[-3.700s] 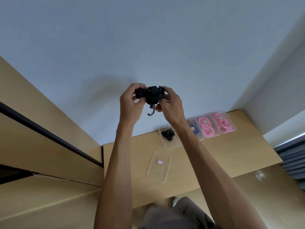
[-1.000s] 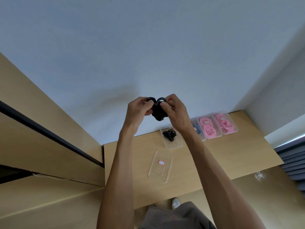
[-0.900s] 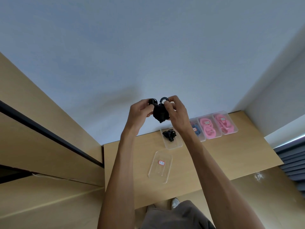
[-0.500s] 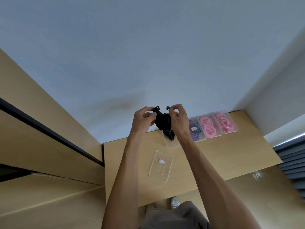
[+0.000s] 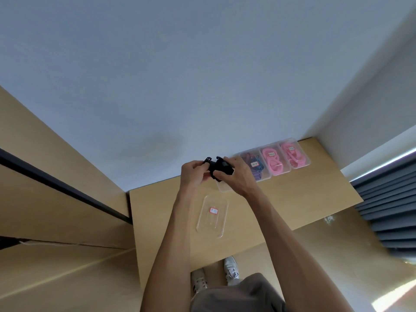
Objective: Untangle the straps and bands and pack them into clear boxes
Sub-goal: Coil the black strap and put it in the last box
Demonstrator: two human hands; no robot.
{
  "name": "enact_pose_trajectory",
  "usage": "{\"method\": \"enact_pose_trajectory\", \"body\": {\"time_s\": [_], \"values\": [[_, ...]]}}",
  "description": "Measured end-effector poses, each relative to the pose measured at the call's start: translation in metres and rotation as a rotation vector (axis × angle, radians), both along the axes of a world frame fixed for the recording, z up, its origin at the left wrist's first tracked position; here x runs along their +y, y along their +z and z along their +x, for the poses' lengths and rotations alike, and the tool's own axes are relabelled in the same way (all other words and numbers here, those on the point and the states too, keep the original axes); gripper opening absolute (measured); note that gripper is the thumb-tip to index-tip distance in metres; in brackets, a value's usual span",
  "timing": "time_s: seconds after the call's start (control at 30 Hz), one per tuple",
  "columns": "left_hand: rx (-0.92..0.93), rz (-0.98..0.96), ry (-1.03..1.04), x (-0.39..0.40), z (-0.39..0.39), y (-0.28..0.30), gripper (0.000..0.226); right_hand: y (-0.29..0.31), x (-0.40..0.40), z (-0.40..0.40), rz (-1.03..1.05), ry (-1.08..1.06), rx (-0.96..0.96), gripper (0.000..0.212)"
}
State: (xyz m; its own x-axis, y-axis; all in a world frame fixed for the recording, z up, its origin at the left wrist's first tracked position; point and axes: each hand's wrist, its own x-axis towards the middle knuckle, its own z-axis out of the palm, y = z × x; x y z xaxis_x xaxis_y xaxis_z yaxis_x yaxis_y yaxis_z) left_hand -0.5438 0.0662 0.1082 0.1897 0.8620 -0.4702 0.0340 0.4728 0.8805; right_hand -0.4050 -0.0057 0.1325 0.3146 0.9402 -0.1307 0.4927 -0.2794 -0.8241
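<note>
Both my hands hold a bunched black strap (image 5: pixel 219 166) just above the far part of the wooden table (image 5: pixel 292 199). My left hand (image 5: pixel 194 174) pinches its left end, where a black buckle sticks out. My right hand (image 5: pixel 236 174) grips the bundle from the right. Under my right hand sits an open clear box (image 5: pixel 222 186), mostly hidden. A clear lid (image 5: pixel 212 216) with a red-edged label lies flat nearer to me.
Along the wall stand three clear boxes: one with dark blue and purple straps (image 5: pixel 255 166), two with pink bands (image 5: pixel 274 162) (image 5: pixel 293 155). A wooden cabinet (image 5: pixel 56 199) rises at the left. My shoes (image 5: pixel 216 275) show below the table's near edge.
My hands have come down from in front of the wall toward the open box, with the black strap folded tighter between them. The view has tilted down a little.
</note>
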Motion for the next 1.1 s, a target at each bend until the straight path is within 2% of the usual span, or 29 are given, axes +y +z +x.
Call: {"method": "enact_pose_trajectory", "body": {"time_s": [0.2, 0.3, 0.43, 0.53, 0.63, 0.7, 0.87, 1.0, 1.1], "values": [[0.046, -0.045, -0.044, -0.004, 0.014, -0.037, 0.013, -0.039, -0.014, 0.003, -0.013, -0.201, 0.152, 0.013], [0.081, -0.076, -0.013, -0.010, 0.028, -0.052, 0.006, -0.057, -0.014, 0.015, -0.071, -0.312, 0.245, 0.017], [0.137, -0.053, 0.005, -0.008, 0.050, -0.076, 0.023, -0.088, 0.000, 0.039, -0.184, -0.391, 0.326, 0.025], [0.274, 0.000, -0.029, -0.003, 0.070, -0.096, 0.025, -0.112, 0.014, 0.058, -0.239, -0.409, 0.384, 0.035], [0.407, 0.039, -0.007, 0.001, 0.092, -0.116, 0.022, -0.137, 0.032, 0.078, -0.264, -0.391, 0.329, 0.031], [0.478, 0.060, 0.015, 0.007, 0.104, -0.131, 0.020, -0.155, 0.047, 0.087, -0.279, -0.377, 0.243, 0.019], [0.600, 0.115, 0.077, 0.016, 0.121, -0.165, 0.022, -0.199, 0.072, 0.097, -0.359, -0.295, 0.096, 0.029], [0.663, 0.164, 0.001, 0.016, 0.125, -0.184, 0.017, -0.218, 0.073, 0.096, -0.370, -0.296, 0.054, 0.027], [0.766, 0.223, -0.066, 0.018, 0.129, -0.192, 0.015, -0.224, 0.069, 0.088, -0.355, -0.221, -0.159, 0.028]]}}
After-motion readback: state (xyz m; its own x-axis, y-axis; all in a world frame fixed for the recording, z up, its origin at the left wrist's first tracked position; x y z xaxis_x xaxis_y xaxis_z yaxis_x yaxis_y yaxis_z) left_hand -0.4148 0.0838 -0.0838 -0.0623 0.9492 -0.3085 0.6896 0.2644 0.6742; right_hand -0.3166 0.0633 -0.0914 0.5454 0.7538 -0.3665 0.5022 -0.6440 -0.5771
